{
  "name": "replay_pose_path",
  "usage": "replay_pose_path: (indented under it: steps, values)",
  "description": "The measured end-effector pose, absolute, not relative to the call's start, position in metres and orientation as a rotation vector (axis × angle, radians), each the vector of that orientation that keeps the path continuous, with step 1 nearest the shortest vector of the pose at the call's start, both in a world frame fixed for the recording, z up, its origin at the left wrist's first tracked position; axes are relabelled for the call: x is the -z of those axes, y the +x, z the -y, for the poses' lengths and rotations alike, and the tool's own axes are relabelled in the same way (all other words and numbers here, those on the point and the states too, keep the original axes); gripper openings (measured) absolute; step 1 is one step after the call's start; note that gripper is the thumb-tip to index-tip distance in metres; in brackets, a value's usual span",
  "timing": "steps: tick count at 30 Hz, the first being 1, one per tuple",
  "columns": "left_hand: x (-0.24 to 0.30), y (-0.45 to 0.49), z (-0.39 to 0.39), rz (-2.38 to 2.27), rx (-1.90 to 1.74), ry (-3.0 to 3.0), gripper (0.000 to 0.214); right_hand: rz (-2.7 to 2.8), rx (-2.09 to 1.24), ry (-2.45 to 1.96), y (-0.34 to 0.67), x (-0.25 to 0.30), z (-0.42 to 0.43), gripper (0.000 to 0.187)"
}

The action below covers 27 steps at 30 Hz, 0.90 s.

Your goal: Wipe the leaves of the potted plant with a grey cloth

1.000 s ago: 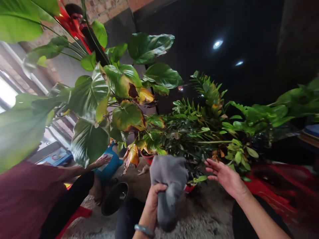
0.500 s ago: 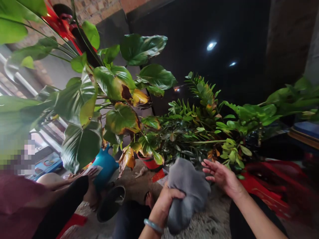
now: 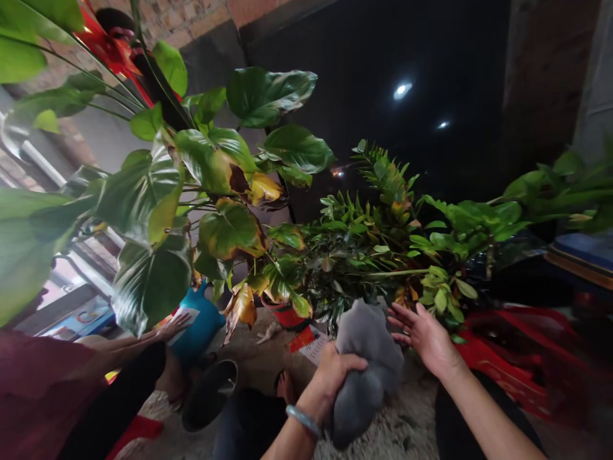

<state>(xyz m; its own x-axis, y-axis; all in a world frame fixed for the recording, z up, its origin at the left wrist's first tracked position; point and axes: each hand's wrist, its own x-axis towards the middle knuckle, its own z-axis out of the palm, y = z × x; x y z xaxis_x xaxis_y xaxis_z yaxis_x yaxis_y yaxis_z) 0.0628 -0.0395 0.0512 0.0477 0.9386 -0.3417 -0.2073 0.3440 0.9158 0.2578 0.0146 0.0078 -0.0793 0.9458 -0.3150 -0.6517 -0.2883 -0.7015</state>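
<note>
My left hand is closed around a bunched grey cloth, held low in the middle of the view. A pale bracelet sits on that wrist. My right hand is open with fingers spread, just right of the cloth and below the small green leaves of a bushy plant. A large-leaved plant with yellowing leaves rises to the left, growing from a red pot.
Another person in a dark red top sits at the left, a hand resting on a blue watering can. A dark bowl lies on the ground. Red plastic furniture stands to the right.
My left hand has carried the grey cloth rightward, closer to my right hand. My right hand stays open by the small leaves. The view has shifted slightly right.
</note>
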Motion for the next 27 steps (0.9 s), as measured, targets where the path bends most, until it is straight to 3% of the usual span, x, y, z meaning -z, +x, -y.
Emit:
replay_pose_path:
  steps: [3,9,14,19,23,27]
  values:
    - [-0.075,0.057,0.046,-1.089,-1.074,0.795,0.035,0.505,-1.682,-0.885,0.259,-0.008,-0.014,0.043]
    - [-0.136,0.062,-0.004,-0.965,-1.538,0.690,0.052,0.544,-1.657,-0.854,0.254,-0.008,-0.015,0.047]
    - [-0.085,0.071,0.018,-1.153,-1.243,0.738,0.028,0.538,-1.652,-0.891,0.255,-0.005,-0.015,0.044]
    - [-0.050,0.060,0.064,-1.110,-0.927,0.759,0.028,0.540,-1.650,-0.927,0.259,-0.007,-0.014,0.042]
    - [-0.068,0.053,0.057,-1.024,-1.092,0.680,0.037,0.547,-1.624,-0.911,0.260,-0.010,-0.017,0.044]
    - [-0.076,0.058,0.051,-1.079,-1.312,0.507,0.050,0.416,-1.527,-0.942,0.246,-0.012,0.003,0.034]
